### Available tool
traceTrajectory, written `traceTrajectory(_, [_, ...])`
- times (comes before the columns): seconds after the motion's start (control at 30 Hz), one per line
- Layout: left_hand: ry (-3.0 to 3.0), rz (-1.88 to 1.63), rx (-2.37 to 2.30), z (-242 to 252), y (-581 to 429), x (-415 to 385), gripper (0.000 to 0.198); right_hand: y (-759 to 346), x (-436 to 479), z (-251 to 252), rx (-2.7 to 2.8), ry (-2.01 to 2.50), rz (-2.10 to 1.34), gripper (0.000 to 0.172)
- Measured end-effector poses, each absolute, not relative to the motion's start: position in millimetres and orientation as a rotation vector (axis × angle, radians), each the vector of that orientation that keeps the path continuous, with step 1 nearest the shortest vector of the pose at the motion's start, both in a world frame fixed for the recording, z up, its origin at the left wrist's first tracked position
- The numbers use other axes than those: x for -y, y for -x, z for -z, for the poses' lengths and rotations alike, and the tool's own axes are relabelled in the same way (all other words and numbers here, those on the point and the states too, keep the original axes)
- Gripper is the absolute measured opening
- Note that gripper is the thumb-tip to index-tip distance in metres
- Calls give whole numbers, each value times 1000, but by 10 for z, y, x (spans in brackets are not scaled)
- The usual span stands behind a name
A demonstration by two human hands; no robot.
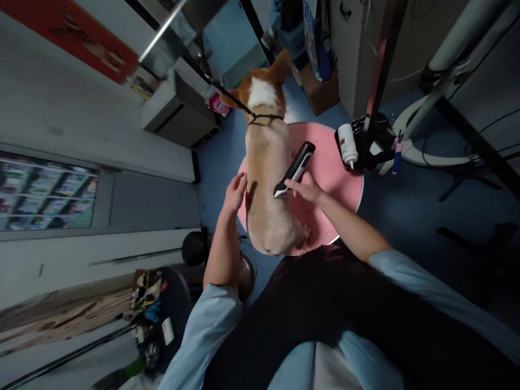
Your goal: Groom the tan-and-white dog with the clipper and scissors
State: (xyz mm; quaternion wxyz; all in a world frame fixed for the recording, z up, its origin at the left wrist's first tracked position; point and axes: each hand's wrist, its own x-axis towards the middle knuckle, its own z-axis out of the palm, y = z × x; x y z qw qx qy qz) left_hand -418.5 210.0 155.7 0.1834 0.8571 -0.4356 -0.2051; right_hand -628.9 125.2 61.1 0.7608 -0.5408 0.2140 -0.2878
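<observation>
A dog point(266, 179) with a closely trimmed tan and white back sits or lies on a round pink table point(341, 184), facing away from me. Its head is orange-brown with a white patch, and a thin black leash point(266, 116) loops round its neck. My right hand point(305, 187) is closed around a black and silver hair clipper point(298, 167), whose blade end is at the right side of the dog's back. On the dog's left flank rests my left hand point(235, 192), fingers extended and holding nothing.
A white squeeze bottle point(347, 143) lies on a black pouch point(368, 143) at the table's right edge. A metal post point(384, 65) rises beyond it. Farther off are a grey cabinet point(179, 108), a cardboard box point(320, 92) and a dark round stool point(173, 303) with items on it.
</observation>
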Motion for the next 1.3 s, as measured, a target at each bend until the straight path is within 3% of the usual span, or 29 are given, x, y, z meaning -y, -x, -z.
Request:
traceTrajectory(0.17, [-2606, 468, 1494, -1649, 4436, -1679, 86, 6376, -1309, -510, -291, 1170, 461, 39])
traceTrajectory(0.3, [-2867, 344, 1504, -1676, 4674, -1461, 92, 6338, -1270, -430, -354, 1066, 585, 41])
traceTrajectory(0.6, [-2950, 226, 1391, -1619, 4530, -1343, 75, 6628, -1585, -267, -197, 1146, 482, 30])
traceTrajectory(0.77, [-2993, 121, 1347, -1621, 4477, -1314, 64, 6298, -1350, -347, -339, 1000, 678, 33])
traceTrajectory(0.87, [-3001, 102, 1313, -1625, 4438, -1300, 58, 6274, -1369, -330, -288, 1089, 604, 31])
traceTrajectory(1.0, [-2992, 129, 1263, -1608, 4363, -1284, 59, 6548, -1522, -231, -217, 1134, 421, 25])
traceTrajectory(1.17, [-2957, 146, 1254, -1584, 4308, -1295, 67, 6530, -1442, -208, -261, 953, 545, 36])
traceTrajectory(1.3, [-2973, 192, 1281, -1665, 4346, -1335, 68, 6607, -1468, -80, -190, 1049, 428, 30])
